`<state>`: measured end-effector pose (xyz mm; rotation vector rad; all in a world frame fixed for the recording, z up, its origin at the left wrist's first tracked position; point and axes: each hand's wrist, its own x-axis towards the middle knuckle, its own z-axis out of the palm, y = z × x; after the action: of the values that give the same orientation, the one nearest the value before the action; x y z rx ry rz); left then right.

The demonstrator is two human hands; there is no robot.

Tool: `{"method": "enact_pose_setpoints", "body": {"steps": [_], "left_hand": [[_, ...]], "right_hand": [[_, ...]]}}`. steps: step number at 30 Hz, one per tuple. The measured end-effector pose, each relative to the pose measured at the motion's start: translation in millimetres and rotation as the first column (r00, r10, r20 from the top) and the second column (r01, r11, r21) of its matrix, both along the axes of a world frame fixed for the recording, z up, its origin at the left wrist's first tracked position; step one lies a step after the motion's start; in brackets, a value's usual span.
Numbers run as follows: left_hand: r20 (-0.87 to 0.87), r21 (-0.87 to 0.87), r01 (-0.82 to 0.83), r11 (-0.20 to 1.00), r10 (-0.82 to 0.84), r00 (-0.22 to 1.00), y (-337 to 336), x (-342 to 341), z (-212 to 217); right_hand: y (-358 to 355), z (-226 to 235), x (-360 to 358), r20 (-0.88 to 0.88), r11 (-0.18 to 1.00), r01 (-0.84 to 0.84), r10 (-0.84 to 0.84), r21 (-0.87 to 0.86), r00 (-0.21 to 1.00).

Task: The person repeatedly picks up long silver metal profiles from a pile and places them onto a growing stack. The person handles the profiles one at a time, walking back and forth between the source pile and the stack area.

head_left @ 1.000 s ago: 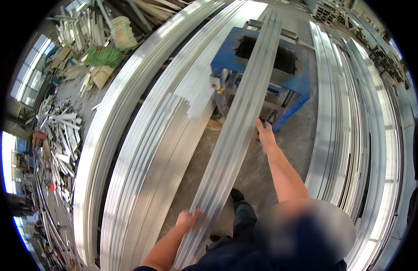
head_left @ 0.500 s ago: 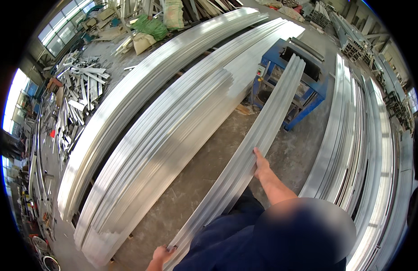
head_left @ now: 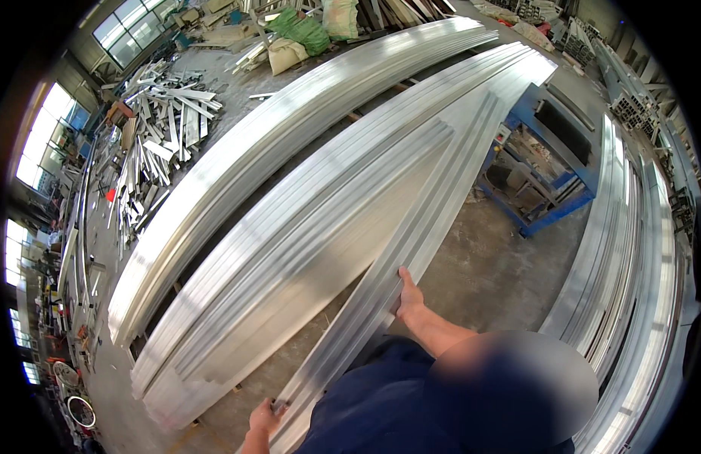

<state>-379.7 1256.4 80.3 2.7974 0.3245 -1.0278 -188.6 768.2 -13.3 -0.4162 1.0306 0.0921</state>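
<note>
A long silver aluminium profile runs from my waist up toward the far right, lying close beside a big stack of similar profiles. My right hand grips its right edge about halfway along. My left hand holds its near end at the bottom of the view. My dark blue clothing hides the stretch between both hands.
A second profile stack lies further left. More long profiles run along the right. A blue metal machine frame stands on the concrete floor. Scrap offcuts and green sacks lie at the back left.
The profile has swung left, away from the blue frame and up against the big stack. Both hands have stayed on it and my view has turned left.
</note>
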Motion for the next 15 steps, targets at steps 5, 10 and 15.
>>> {"method": "enact_pose_setpoints", "body": {"steps": [5, 10, 15], "left_hand": [[-0.066, 0.022, -0.095, 0.995, 0.096, 0.993, 56.5, 23.6, -19.6], [-0.008, 0.026, -0.076, 0.997, 0.076, 0.997, 93.3, 66.1, -8.9], [-0.061, 0.079, -0.05, 0.996, 0.055, 0.997, 133.3, 118.1, -5.2]], "right_hand": [[68.0, -42.5, 42.6, -0.108, 1.0, -0.021, 0.021, 0.003, 0.994], [101.5, -86.9, 71.3, -0.148, 1.0, -0.02, 0.02, 0.006, 0.989], [139.7, -73.5, 108.8, -0.094, 0.998, -0.037, 0.041, 0.052, 0.995]]}}
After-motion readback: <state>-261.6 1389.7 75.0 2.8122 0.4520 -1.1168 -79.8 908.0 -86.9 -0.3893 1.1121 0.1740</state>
